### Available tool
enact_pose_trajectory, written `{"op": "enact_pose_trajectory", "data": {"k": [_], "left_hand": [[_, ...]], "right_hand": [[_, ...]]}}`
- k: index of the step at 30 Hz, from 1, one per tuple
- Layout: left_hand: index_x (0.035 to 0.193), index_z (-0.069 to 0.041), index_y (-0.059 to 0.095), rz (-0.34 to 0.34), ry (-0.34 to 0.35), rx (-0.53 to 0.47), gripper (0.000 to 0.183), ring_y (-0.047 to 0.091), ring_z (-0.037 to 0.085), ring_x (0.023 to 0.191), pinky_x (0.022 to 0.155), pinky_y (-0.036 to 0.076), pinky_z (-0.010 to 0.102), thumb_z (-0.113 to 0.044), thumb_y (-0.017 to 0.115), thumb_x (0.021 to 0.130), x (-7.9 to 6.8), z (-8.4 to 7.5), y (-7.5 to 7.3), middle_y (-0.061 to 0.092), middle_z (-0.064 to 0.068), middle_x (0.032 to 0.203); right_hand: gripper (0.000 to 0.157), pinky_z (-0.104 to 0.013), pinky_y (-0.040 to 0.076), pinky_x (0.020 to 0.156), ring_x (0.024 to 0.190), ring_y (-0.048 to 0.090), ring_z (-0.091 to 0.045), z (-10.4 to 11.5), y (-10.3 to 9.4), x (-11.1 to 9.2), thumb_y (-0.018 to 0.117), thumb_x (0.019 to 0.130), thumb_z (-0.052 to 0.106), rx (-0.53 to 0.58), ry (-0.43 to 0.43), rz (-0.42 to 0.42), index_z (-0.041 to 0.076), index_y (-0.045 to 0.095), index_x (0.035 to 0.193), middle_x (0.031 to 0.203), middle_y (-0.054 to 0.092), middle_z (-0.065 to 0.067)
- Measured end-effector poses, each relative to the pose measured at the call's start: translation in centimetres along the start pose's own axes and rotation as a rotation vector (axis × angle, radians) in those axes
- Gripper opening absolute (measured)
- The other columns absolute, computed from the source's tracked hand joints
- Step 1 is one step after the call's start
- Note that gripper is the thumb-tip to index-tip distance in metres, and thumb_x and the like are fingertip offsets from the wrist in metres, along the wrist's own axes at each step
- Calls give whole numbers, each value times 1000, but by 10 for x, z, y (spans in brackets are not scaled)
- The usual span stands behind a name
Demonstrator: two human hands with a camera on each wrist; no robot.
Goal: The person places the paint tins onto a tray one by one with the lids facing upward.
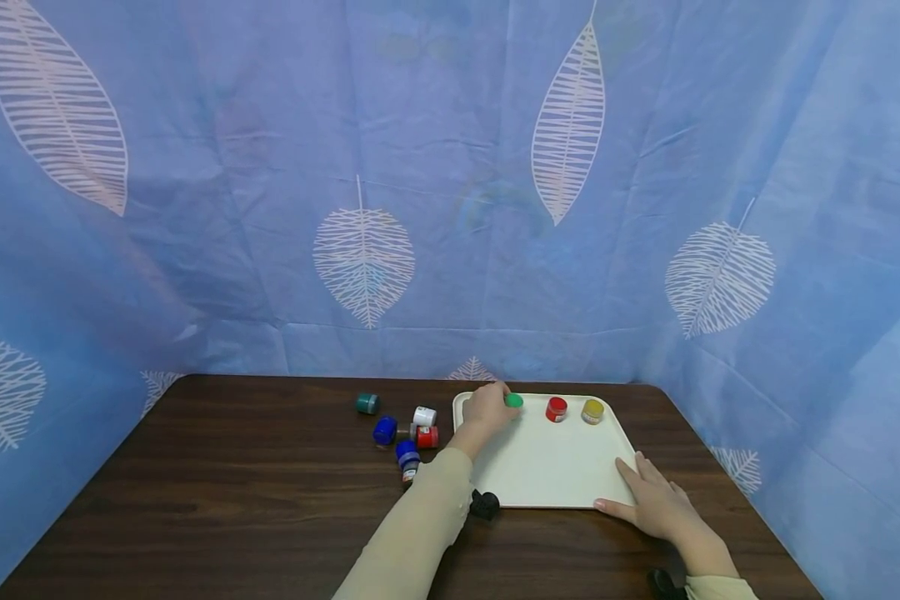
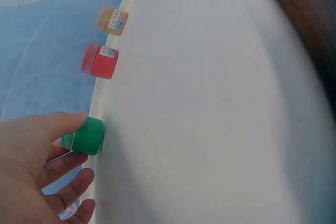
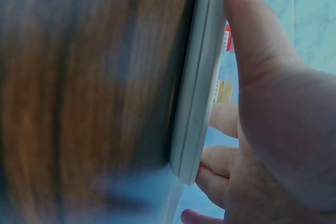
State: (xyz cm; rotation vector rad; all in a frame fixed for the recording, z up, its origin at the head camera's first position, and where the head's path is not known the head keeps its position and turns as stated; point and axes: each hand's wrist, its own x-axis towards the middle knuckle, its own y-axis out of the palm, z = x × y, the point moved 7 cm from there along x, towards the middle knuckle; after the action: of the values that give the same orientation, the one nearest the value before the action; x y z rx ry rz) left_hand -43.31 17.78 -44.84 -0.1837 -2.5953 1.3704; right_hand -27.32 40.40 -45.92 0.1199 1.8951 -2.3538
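Observation:
My left hand [image 1: 486, 410] reaches over the back left of the white tray [image 1: 547, 467]. Its thumb and fingers pinch a small green paint jar [image 2: 89, 136], which is at the tray's surface near the back rim. To the right of it, a red paint jar [image 1: 557, 409] and a yellow paint jar [image 1: 592, 411] stand on the tray in the same back row. At the front right corner rests my right hand [image 1: 658, 502], fingers spread along the side and the thumb [image 3: 257, 30] against the front rim.
Left of the tray, several more paint jars lie or stand on the dark wooden table [image 1: 232, 492]: a dark green jar [image 1: 367, 403], a white jar [image 1: 424, 417], a red jar [image 1: 427, 437] and blue jars [image 1: 385, 430]. A blue leaf-patterned curtain [image 1: 450, 275] hangs behind.

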Motion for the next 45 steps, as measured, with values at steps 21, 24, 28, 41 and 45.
{"op": "enact_pose_trajectory", "data": {"k": [21, 24, 28, 41, 45], "left_hand": [[124, -20, 63, 8, -23, -13, 45, 66, 20, 100, 79, 51, 41, -41, 74, 85, -5, 5, -4, 70, 0, 114], [129, -21, 61, -4, -17, -40, 49, 64, 22, 104, 81, 51, 42, -40, 74, 85, -7, 2, -7, 68, 1, 121], [130, -21, 60, -29, -11, -67, 49, 63, 25, 107, 82, 52, 43, -38, 73, 86, -12, -3, -16, 66, 2, 124], [124, -23, 65, -119, 52, -56, 40, 65, 22, 106, 84, 51, 44, -39, 71, 87, -36, -19, -50, 67, -3, 120], [124, -22, 65, -139, 91, -40, 41, 65, 22, 106, 86, 50, 47, -40, 71, 88, -48, -23, -62, 67, -2, 121]], "right_hand": [[101, -76, 23, 99, 137, 19, -60, 3, 0, 1, 56, 84, 69, 13, -2, 13, -7, 34, 147, 151, 13, -43], [101, -76, 22, 99, 137, 19, -60, 2, -1, 0, 56, 84, 69, 14, -1, 15, -7, 33, 147, 151, 13, -43], [101, -77, 22, 99, 137, 19, -60, 2, -1, 0, 56, 84, 68, 11, -5, 14, -7, 33, 147, 151, 12, -43], [102, -77, 24, 98, 136, 21, -60, 0, 0, 3, 56, 83, 70, -9, -10, 10, -8, 35, 146, 150, 14, -44], [101, -76, 24, 98, 136, 21, -60, 0, 0, 2, 56, 84, 69, -10, -9, 12, -8, 34, 146, 150, 14, -44]]}}
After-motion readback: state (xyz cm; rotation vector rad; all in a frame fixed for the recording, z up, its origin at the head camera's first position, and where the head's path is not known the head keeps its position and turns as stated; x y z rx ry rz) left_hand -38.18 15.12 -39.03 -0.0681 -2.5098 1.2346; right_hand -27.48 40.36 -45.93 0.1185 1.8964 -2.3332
